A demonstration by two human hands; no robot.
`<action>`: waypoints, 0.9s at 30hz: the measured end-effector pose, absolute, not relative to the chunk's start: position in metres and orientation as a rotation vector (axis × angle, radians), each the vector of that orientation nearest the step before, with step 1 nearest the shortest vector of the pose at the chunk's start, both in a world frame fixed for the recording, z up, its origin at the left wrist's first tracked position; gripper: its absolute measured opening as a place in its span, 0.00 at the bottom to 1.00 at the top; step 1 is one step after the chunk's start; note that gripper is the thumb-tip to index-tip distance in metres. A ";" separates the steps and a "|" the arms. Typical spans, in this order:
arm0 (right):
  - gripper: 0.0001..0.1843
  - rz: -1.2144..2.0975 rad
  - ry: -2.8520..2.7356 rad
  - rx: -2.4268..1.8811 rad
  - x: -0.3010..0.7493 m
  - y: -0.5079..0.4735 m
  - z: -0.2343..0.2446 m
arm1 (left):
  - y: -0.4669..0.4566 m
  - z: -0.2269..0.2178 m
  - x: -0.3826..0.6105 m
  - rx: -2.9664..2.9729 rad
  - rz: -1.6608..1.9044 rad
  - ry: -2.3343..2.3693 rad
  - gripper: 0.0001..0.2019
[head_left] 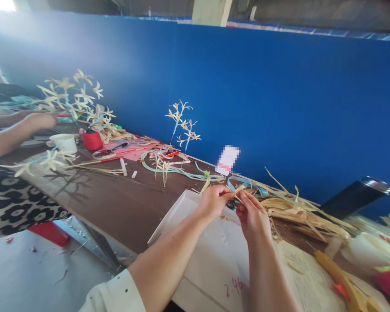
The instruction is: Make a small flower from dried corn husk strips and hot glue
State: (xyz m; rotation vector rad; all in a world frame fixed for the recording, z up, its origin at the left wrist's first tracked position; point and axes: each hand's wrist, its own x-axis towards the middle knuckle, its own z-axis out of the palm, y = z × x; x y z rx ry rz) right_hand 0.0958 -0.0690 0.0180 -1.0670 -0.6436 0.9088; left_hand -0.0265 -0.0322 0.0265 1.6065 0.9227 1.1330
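My left hand (213, 200) and my right hand (252, 215) meet over a white box lid (195, 225) on the brown table (117, 199). Both pinch a small pale straw strip (238, 190) between thumb and fingers, the fingertips almost touching. A light blue ribbon (247, 183) loops just behind my hands. To the right of my right hand lies a heap of dry straw husks (299, 212). The ends of the strip inside my fingers are hidden.
Finished straw flowers (183, 125) stand against the blue wall (279, 108). A red thread spool (92, 140), a white cup (65, 142), red scissors (169, 154) and blue cords litter the table. Another person's arms (16, 130) work at far left. A dark flask (354, 197) lies at right.
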 end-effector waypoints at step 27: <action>0.16 0.941 -0.705 -1.042 0.099 -0.070 0.018 | -0.026 0.014 -0.023 1.585 1.084 0.867 0.15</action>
